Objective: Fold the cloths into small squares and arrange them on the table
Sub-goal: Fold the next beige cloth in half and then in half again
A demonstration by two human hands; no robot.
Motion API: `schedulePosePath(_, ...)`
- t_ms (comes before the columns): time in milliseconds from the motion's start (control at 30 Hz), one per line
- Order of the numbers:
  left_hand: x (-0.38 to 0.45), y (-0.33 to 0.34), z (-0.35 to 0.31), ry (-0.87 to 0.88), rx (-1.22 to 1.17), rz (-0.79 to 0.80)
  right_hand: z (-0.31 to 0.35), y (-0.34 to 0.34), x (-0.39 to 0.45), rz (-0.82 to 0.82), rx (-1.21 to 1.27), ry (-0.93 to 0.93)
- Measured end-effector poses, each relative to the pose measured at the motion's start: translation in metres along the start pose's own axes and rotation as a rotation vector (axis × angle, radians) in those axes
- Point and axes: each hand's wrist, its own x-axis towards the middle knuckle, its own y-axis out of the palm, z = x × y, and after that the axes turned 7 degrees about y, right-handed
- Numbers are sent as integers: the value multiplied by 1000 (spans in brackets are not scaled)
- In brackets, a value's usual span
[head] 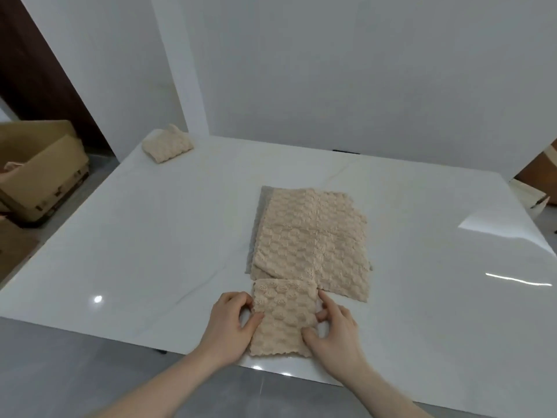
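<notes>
Progress check, left to right: one folded cloth [167, 143] is parked way off beyond the left hand [230, 322], at the table's [135, 236] far corner. Both hands, left and right hand [333, 327], fingers curled, pinch the side edges of a small beige square [284, 316] between them, basically folded, I'd say. Just past the fingertips, a stack of flat cloths [310, 239] hasn't been folded yet.

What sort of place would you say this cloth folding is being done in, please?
Probably a plain workroom or storage space, not a home: a bare white table, open cardboard boxes on the grey floor, and blank white walls.
</notes>
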Motion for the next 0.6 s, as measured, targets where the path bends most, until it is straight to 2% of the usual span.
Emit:
schedulePosePath(67, -11, -7, -28, -134, -109, 59, 22, -12, -12, 125, 153, 121)
schedulePosePath(133, -30, -21, -68, -220, -188, 60, 46, -33, -38, 173, 257, 156)
schedulePosePath(267, -92, -58, -137, -307, -298, -72, 69, -85, -110, 224, 300, 150)
schedulePosePath(367, -126, -79, -162, -305, -391, -98, 70, -117, -142, 270, 331, 153)
schedulePosePath(600, -139, -95, -192, -274, -345, -96, 76, -139, -166, 234, 413, 173)
